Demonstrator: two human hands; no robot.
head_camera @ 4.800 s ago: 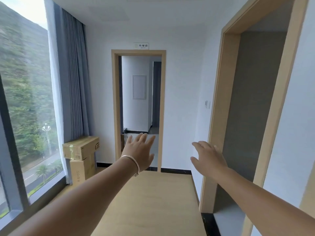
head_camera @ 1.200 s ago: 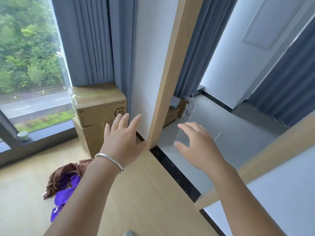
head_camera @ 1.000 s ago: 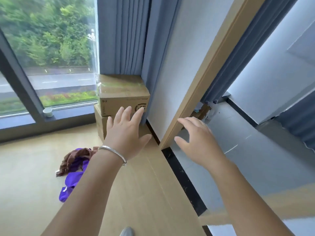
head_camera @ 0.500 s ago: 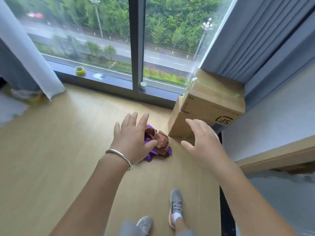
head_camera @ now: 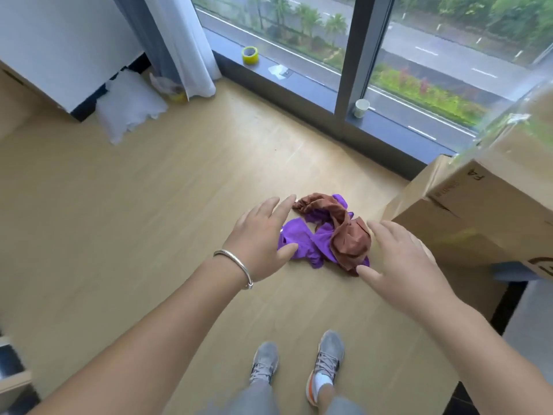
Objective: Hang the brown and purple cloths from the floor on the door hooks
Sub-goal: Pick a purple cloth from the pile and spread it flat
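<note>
Since the frame half a second back, the view has been swung leftward and tipped down, so that the cloth heap, formerly half hidden behind the left hand, is now shown between both hands, with more of the window sill and a white curtain brought into sight. At about ten o'clock from the heap a white curtain (head_camera: 182,46) is seen, and at twelve a yellow tape roll (head_camera: 250,55) is set on the sill. The left hand (head_camera: 261,240) is held palm down with fingers spread and nothing gripped, its thumb overlapping the purple cloth (head_camera: 302,242) in the view; whether contact is made cannot be told. The purple cloth is left crumpled on the wooden floor (head_camera: 143,205), and the brown cloth (head_camera: 347,235) is draped across it, tangled with it. The right hand (head_camera: 401,265) is likewise spread and empty, at four o'clock from the heap. Both palms appear angled inward, presumably so the bundle can be gathered from two sides. A cardboard box (head_camera: 478,211) is stacked at three o'clock.
</note>
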